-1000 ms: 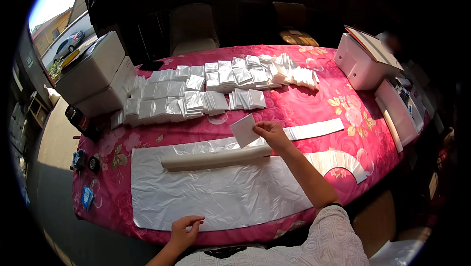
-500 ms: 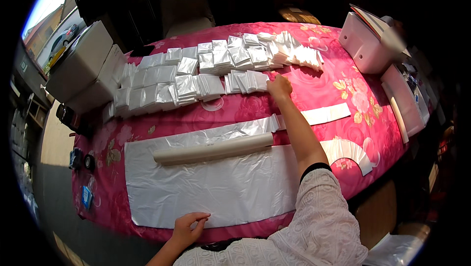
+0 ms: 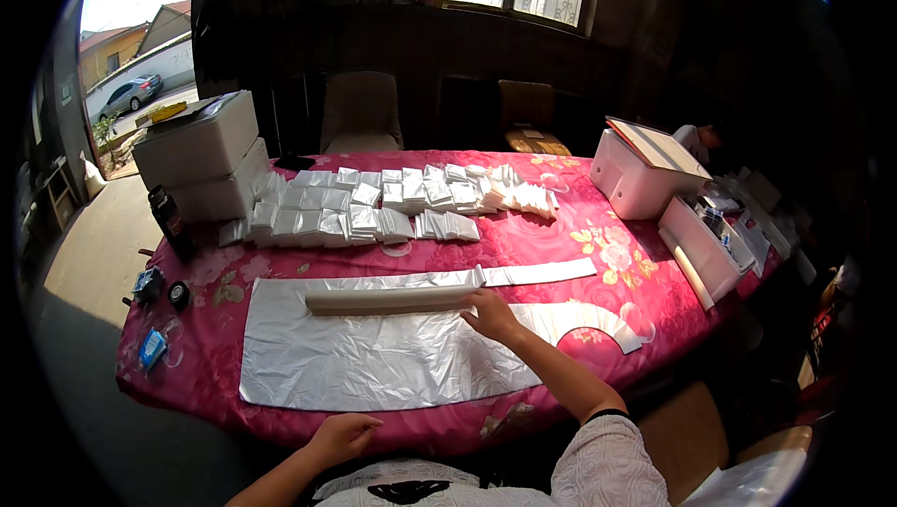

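A pale grey-beige tube (image 3: 392,299) lies across a wide sheet of silvery-white plastic film (image 3: 374,357) spread on the table. My right hand (image 3: 491,315) is at the tube's right end, its fingers over the end and its thumb on the near side. Close to the table's front edge, my left hand (image 3: 344,437) hovers with loosely curled fingers and nothing visible in them. To the right of the film, a strip of flat white pieces (image 3: 551,271) runs straight, and overlapping white pieces (image 3: 598,317) fan out in a curve.
Rows of folded white packets (image 3: 374,203) cover the far part of the pink floral tablecloth (image 3: 533,245). White foam boxes (image 3: 201,157) are stacked at left beside a dark bottle (image 3: 166,217). More boxes (image 3: 626,175) stand at right. A black tape roll (image 3: 178,295) and blue packet (image 3: 152,349) lie left.
My right hand has come back from the near row of packets to the tube's right end. My left hand has moved off the film's near edge. The view has tilted up.
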Tool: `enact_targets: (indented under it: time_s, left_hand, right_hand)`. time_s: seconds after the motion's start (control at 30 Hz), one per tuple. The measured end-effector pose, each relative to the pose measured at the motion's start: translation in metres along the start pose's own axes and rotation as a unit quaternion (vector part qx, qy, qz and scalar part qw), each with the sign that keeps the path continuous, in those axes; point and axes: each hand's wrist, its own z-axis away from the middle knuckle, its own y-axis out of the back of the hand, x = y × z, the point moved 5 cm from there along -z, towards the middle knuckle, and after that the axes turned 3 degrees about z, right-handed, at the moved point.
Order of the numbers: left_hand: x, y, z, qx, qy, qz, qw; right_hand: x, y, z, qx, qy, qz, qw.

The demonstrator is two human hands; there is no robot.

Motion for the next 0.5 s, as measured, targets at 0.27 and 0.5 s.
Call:
enact_targets:
  time_s: [0.27,0.5]
  left_hand:
    - [-0.001,-0.004,0.043,0.014,0.038,0.003,0.999]
    - [-0.017,0.011,0.051,0.016,0.036,-0.004,0.999]
  right_hand:
    - [-0.029,-0.005,0.056,0.005,0.026,0.041,0.999]
    - [-0.007,-0.019,0.036,0.057,-0.037,0.038,0.997]
